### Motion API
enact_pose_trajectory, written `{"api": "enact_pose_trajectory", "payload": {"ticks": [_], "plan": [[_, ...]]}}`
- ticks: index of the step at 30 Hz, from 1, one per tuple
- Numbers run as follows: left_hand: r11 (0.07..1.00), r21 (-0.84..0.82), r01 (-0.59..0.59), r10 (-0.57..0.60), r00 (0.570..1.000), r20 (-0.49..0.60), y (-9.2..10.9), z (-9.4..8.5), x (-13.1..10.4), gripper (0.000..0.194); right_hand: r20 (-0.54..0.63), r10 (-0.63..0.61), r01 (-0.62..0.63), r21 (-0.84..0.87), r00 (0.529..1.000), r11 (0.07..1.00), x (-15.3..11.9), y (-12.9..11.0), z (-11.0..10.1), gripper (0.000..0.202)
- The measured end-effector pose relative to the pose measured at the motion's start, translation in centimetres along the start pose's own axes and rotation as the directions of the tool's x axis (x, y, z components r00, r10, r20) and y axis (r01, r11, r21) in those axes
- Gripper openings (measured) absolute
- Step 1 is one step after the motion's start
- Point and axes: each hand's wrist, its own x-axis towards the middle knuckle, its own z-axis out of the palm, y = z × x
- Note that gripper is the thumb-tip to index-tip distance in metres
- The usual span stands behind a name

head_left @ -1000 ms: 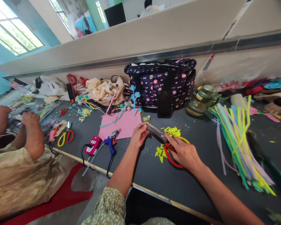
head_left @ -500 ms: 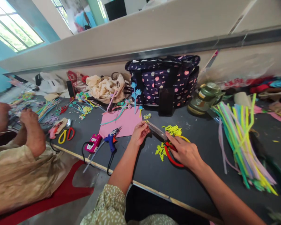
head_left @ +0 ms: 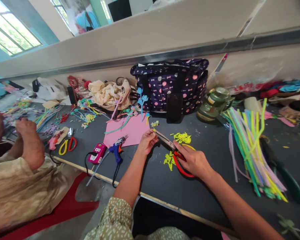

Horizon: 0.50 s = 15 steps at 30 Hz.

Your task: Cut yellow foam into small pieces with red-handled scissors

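Note:
My right hand (head_left: 191, 160) is closed on the red and yellow handles of a pair of scissors (head_left: 164, 138), whose blades point left toward my other hand. My left hand (head_left: 148, 141) pinches a small yellow piece (head_left: 154, 130) at the blade tips. Beside the scissors lie two heaps of cut yellow pieces, one behind (head_left: 182, 137) and one in front (head_left: 169, 160). A pink sheet (head_left: 127, 133) lies left of my left hand, with a few fuzzy stems on it.
A blue glue gun (head_left: 117, 150) and a magenta box (head_left: 97, 153) lie to the left, near another pair of scissors (head_left: 71, 141). Behind stand a patterned bag (head_left: 155, 90), a phone (head_left: 174, 108) and a green jar (head_left: 212, 105). Fuzzy stems (head_left: 255, 150) lie right. Another person's hands (head_left: 28, 140) are far left.
The whole view has shifted slightly, so things sit a little further left. The scissor blades look closer together; both hands keep nearly the same places.

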Motion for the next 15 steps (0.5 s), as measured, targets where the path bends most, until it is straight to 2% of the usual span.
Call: {"api": "enact_pose_trajectory", "payload": {"ticks": [10, 15], "plan": [[1.0, -0.01, -0.004, 0.004, 1.0, 0.011, -0.08, 0.05, 0.02, 0.035, 0.005, -0.01, 0.011, -0.045, 1.0, 0.999, 0.02, 0.21, 0.02, 0.054], [1.0, -0.011, -0.009, 0.009, 1.0, 0.029, -0.21, -0.14, 0.13, 0.035, -0.004, -0.019, 0.019, -0.01, 1.0, 1.0, -0.04, 0.3, 0.19, 0.056]]}}
